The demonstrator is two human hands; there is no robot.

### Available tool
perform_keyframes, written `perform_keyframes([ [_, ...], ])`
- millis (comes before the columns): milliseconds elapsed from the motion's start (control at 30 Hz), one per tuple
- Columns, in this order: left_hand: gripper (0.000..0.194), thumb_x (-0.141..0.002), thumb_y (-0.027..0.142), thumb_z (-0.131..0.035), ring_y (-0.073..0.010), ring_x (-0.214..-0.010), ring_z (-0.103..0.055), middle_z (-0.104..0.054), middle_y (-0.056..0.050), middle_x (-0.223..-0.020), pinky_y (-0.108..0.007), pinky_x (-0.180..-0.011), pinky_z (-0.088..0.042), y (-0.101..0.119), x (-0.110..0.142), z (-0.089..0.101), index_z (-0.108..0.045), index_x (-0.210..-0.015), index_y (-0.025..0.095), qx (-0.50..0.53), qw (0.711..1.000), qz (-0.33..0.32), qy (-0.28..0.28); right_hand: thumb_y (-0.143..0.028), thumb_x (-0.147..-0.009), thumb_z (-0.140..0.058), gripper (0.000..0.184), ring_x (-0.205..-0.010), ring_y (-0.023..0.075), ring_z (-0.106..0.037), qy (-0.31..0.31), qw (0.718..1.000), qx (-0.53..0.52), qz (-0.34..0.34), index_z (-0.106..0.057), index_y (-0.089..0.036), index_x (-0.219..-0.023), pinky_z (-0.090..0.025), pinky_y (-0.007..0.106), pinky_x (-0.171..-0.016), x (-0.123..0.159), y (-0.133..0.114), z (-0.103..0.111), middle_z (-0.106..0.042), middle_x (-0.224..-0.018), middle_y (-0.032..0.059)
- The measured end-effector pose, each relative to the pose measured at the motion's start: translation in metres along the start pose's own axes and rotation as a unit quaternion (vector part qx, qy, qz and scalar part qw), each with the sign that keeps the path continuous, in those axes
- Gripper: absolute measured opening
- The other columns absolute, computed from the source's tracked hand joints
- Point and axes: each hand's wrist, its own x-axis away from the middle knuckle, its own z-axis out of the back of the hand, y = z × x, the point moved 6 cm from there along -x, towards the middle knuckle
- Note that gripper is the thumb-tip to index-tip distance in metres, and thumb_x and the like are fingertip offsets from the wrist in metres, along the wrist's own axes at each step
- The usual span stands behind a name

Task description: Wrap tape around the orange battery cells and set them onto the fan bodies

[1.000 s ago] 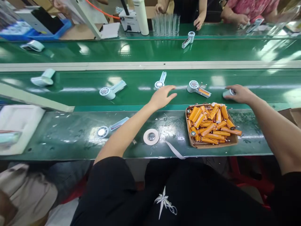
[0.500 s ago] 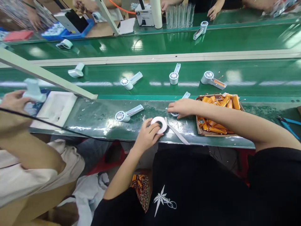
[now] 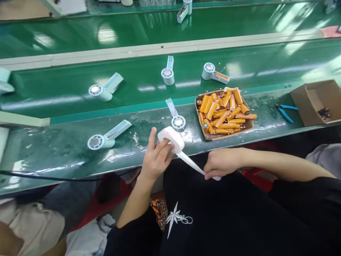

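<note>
White tape [image 3: 190, 162], seemingly unwinding: left hand [image 3: 154, 160] grips the roll [image 3: 178, 138] by the table's [image 3: 66, 156] near edge, right hand [image 3: 223, 163] pinches the end [image 3: 217, 178].

Greens dominate; orange is confined mostly to the cells [image 3: 223, 115].
Belt [image 3: 138, 73] is coloured bright green, bench [image 3: 66, 161] darker green with pale scuffs and white glare, divider rail [image 3: 106, 54] off-white. Fan housings [image 3: 108, 143] are finished in pale blue, their round faces patterned with dark slots ringed around silvery centres; a red wire is seen in the near left one. Tape roll [image 3: 178, 140] and pulled strip [image 3: 191, 163] are white. Cell box [image 3: 206, 136] and right carton [image 3: 306, 103] are brown, plier handles [image 3: 286, 114] blue, far right cloth [image 3: 330, 32] pink. Black shirt [image 3: 226, 213] is marked with a white starburst-and-loops motif [image 3: 173, 217].
</note>
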Motion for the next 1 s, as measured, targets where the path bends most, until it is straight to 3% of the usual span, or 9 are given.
perform_keyframes([
  [100, 0.02, -0.106, 0.019, -0.067, -0.0358, -0.143, -0.069, -0.077, -0.009, -0.122, -0.074, -0.13, -0.05, -0.004, 0.002, -0.009, -0.067, -0.126, 0.022, 0.015, 1.0, 0.015, -0.018, -0.054, -0.104, -0.076, 0.035, -0.067, 0.0184, -0.068, 0.155, 0.976, 0.137, -0.074, -0.085, -0.021, -0.099, -0.043, 0.03, -0.064, 0.025, 0.021, 0.02, -0.077, -0.074, 0.0038],
  [200, 0.022, -0.106, 0.018, -0.067, -0.0342, -0.136, -0.073, -0.076, -0.009, -0.122, -0.073, -0.126, -0.055, 0.002, 0.002, -0.014, -0.065, -0.128, 0.021, 0.027, 1.0, 0.013, -0.01, -0.049, -0.107, -0.071, 0.036, -0.098, 0.0262, -0.072, 0.388, 0.888, 0.225, -0.1, -0.083, -0.02, -0.123, -0.056, 0.039, -0.09, 0.052, 0.032, 0.064, -0.081, -0.107, 0.012],
  [300, 0.024, -0.105, 0.015, -0.068, -0.0363, -0.141, -0.07, -0.076, -0.01, -0.124, -0.072, -0.124, -0.057, 0.014, -0.004, -0.021, -0.065, -0.128, 0.019, 0.03, 0.999, 0.0, -0.021, -0.046, -0.102, -0.076, 0.038, -0.114, 0.034, -0.066, 0.452, 0.839, 0.268, -0.14, -0.081, -0.019, -0.129, -0.056, 0.054, -0.106, 0.052, 0.046, 0.083, -0.076, -0.128, 0.0172],
  [433, 0.029, -0.103, 0.007, -0.068, -0.0372, -0.149, -0.064, -0.077, -0.012, -0.126, -0.066, -0.122, -0.061, 0.027, -0.013, -0.024, -0.068, -0.13, 0.018, 0.038, 0.998, -0.021, -0.035, -0.037, -0.104, -0.072, 0.019, -0.128, 0.0366, -0.065, 0.501, 0.838, 0.188, -0.106, -0.084, -0.025, -0.113, -0.051, 0.064, -0.118, 0.046, 0.055, 0.081, -0.078, -0.137, 0.0134],
  [567, 0.038, -0.102, 0.002, -0.067, -0.0327, -0.147, -0.064, -0.08, -0.009, -0.122, -0.059, -0.117, -0.066, 0.032, -0.016, -0.02, -0.07, -0.135, 0.021, 0.043, 0.996, -0.042, -0.06, -0.056, -0.108, -0.065, 0.039, -0.127, 0.0305, -0.076, 0.62, 0.783, -0.05, 0.019, -0.074, -0.03, -0.135, -0.062, 0.054, -0.111, 0.072, 0.045, 0.079, -0.08, -0.138, 0.0095],
  [633, 0.041, -0.103, 0.002, -0.066, -0.0338, -0.15, -0.061, -0.079, -0.008, -0.12, -0.06, -0.116, -0.066, 0.032, -0.016, -0.02, -0.07, -0.137, 0.023, 0.028, 0.995, -0.046, -0.082, -0.061, -0.108, -0.064, 0.048, -0.109, 0.0274, -0.082, 0.621, 0.774, -0.119, 0.022, -0.071, -0.03, -0.144, -0.069, 0.045, -0.095, 0.079, 0.038, 0.076, -0.085, -0.119, 0.0077],
  [733, 0.04, -0.104, 0.002, -0.066, -0.0359, -0.154, -0.056, -0.079, -0.008, -0.12, -0.055, -0.113, -0.068, 0.034, -0.017, -0.02, -0.072, -0.138, 0.023, 0.0, 0.992, -0.061, -0.109, -0.046, -0.107, -0.071, 0.04, -0.087, 0.023, -0.083, 0.564, 0.821, -0.071, -0.049, -0.077, -0.027, -0.142, -0.067, 0.034, -0.082, 0.074, 0.022, 0.07, -0.085, -0.091, 0.0029],
  [867, 0.039, -0.104, 0.006, -0.069, -0.036, -0.153, -0.057, -0.078, -0.008, -0.126, -0.049, -0.11, -0.069, 0.042, -0.018, -0.022, -0.073, -0.139, 0.022, -0.026, 0.985, -0.101, -0.139, -0.029, -0.105, -0.069, 0.032, -0.083, 0.0213, -0.082, 0.487, 0.864, 0.078, -0.104, -0.083, -0.023, -0.134, -0.062, 0.029, -0.08, 0.056, 0.005, 0.064, -0.088, -0.096, 0.0051],
  [1000, 0.041, -0.103, 0.011, -0.074, -0.0348, -0.146, -0.064, -0.076, -0.01, -0.132, -0.048, -0.109, -0.069, 0.049, -0.019, -0.022, -0.073, -0.142, 0.024, -0.057, 0.976, -0.128, -0.166, -0.028, -0.106, -0.068, 0.031, -0.076, 0.0202, -0.081, 0.432, 0.89, 0.113, -0.093, -0.084, -0.022, -0.133, -0.058, 0.028, -0.073, 0.048, 0.003, 0.061, -0.088, -0.098, 0.0063],
])
